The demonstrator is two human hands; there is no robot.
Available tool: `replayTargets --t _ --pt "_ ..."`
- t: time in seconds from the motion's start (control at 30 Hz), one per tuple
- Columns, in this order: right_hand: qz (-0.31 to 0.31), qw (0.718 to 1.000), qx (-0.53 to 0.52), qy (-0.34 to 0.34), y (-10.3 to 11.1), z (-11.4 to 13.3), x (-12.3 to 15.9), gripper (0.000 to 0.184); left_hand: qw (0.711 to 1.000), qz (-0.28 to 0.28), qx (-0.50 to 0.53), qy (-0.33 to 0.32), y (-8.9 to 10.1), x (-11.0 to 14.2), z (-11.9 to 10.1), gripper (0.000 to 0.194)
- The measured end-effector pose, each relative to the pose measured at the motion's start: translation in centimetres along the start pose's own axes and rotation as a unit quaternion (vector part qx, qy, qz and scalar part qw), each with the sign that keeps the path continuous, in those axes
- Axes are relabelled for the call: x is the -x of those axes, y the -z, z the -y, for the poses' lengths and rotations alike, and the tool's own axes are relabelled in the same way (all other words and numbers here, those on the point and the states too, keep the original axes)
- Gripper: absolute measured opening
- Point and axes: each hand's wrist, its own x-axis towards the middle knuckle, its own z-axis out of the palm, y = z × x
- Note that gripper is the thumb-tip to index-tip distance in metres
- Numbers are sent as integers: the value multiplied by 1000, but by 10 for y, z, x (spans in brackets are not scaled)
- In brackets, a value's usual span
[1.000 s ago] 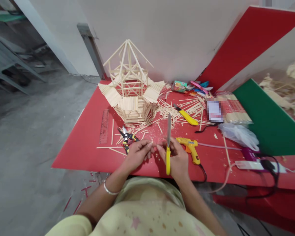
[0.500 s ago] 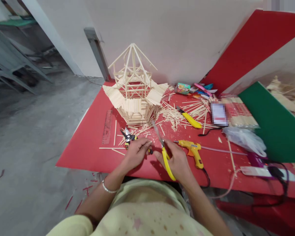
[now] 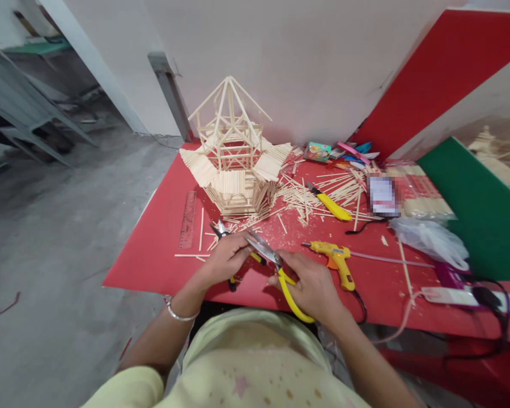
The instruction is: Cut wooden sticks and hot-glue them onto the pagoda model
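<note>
My right hand [image 3: 312, 283] grips yellow-handled scissors [image 3: 295, 303], whose metal blades point up and left. At the blade tips my left hand [image 3: 227, 258] is closed, thumb and fingers pinched together. Whatever is between those fingers is too small to make out. Under and beside my left hand lie cutters with black and yellow handles [image 3: 258, 259], partly hidden by it. Beyond both hands stands a model house made of thin wooden sticks [image 3: 232, 181], with an open pointed roof frame and slatted lower eaves.
On the red table [image 3: 148, 255] lie a clear ruler [image 3: 187, 220], loose sticks [image 3: 301, 198], a yellow-handled cutter [image 3: 334, 207] and a yellow glue gun [image 3: 334, 258] with its cord. Farther right are a plastic bag [image 3: 429, 238], packed sticks [image 3: 425, 190] and a green board [image 3: 471, 209].
The scissors have swung left, so their blades now reach my left hand's fingertips. My left hand has shifted slightly left, uncovering more of the cutters' handles.
</note>
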Motion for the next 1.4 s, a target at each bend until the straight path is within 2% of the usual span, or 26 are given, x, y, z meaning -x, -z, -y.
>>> replayTargets --t 0.17,0.4,0.53,0.67,0.83,0.93,1.03,1.13,1.23,1.4 --pt "14 1000 -10 -4 -2 0 0 50 1000 15 18 -4 2 -1 0 21" --pt "-6 999 -40 6 -9 -2 2 45 997 45 67 17 4 1 6 24" --pt "-14 999 -46 1 -15 -3 5 47 993 57 95 46 3 2 6 29" --pt "-43 996 -77 -4 -21 -9 6 43 983 57 138 109 1 4 4 33" --pt "-79 994 -74 -29 -16 -10 1 42 975 17 166 146 -5 4 7 34" --pt "-121 984 -121 -49 -11 -1 -6 40 962 -20 198 187 -11 5 10 35" --pt "-159 963 -190 -104 -10 9 -16 37 944 -42 240 221 -20 5 11 35" --pt "-188 930 -284 -138 -16 16 -29 35 931 -60 268 241 -29 3 8 34" --pt "-186 908 -353 -126 -25 17 -40 35 920 -69 287 256 -36 0 5 34" --pt "-144 928 -333 -89 -34 10 -45 35 902 -83 304 295 -41 -3 7 35"
